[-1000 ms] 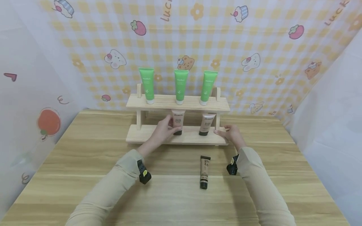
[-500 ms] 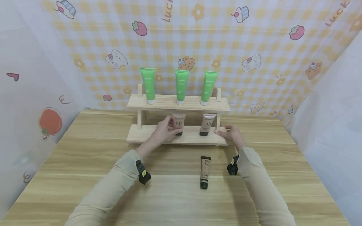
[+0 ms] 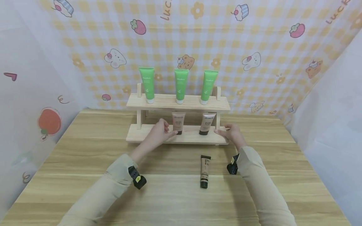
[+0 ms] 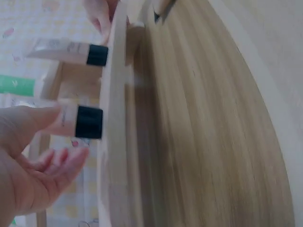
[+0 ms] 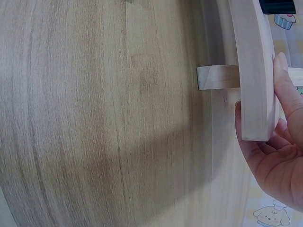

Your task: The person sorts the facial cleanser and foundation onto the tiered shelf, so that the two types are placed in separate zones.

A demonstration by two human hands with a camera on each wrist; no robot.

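Observation:
A two-tier wooden shelf (image 3: 147,133) carries two pink-beige BB cream tubes on its lower board, both standing on black caps. Beside the middle BB cream tube (image 3: 178,121) is my left hand (image 3: 159,133), fingers spread away from it. In the left wrist view the thumb (image 4: 40,118) overlaps that tube, while the other fingers hang loosely curled. The second BB cream tube (image 3: 207,124) stands to the right, leaning slightly. My right hand (image 3: 232,135) grips the lower board's right end; the right wrist view shows the thumb (image 5: 283,80) on top and fingers underneath.
Three green tubes (image 3: 180,86) stand spaced along the upper board. A beige tube with a black cap (image 3: 205,171) lies on the wooden table (image 3: 169,201) in front of the shelf. Behind hangs a yellow checked cloth (image 3: 158,47).
My left hand has let go of the middle BB cream tube and drawn back slightly left and toward me. The tube stays standing. My right hand keeps its place on the board.

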